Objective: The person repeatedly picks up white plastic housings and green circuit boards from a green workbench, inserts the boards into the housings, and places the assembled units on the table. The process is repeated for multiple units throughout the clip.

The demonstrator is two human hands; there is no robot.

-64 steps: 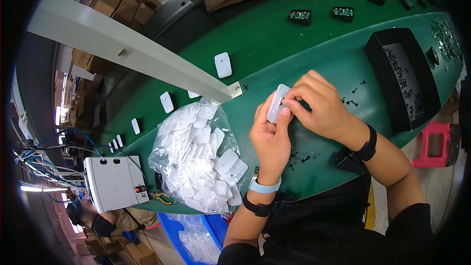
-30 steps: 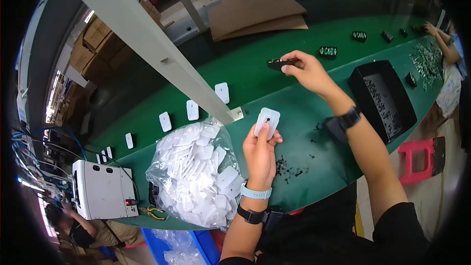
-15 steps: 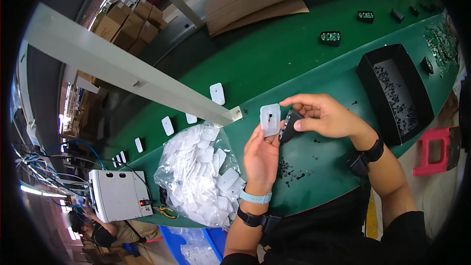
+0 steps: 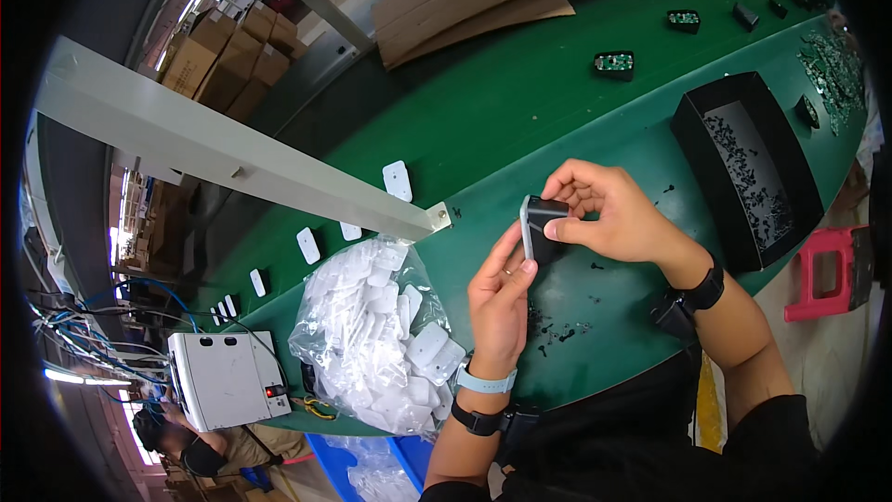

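My left hand (image 4: 497, 307) is closed on a white plastic cover (image 4: 527, 229), now seen edge-on. My right hand (image 4: 618, 214) grips a small black housing (image 4: 543, 247) between thumb and fingers. Cover and housing sit face to face, touching; whether they are locked together I cannot tell. The housing's inner side is hidden. Just below my hands, small black parts (image 4: 562, 330) lie scattered on the green table (image 4: 595, 363). To the left of my left hand, a clear bag (image 4: 372, 335) is heaped with white covers.
A black box (image 4: 695, 144) of small black parts stands at right, near piled circuit boards (image 4: 825, 84). A metal post (image 4: 232, 158) crosses the left. White covers (image 4: 397, 181) and black housings with boards (image 4: 613, 64) lie farther back. A white machine (image 4: 228, 386) stands left; a person (image 4: 209, 451) is beyond.
The black housing and the white cover have come together between my hands. The cover has turned from face-up to edge-on, and my left thumb now presses near its lower end.
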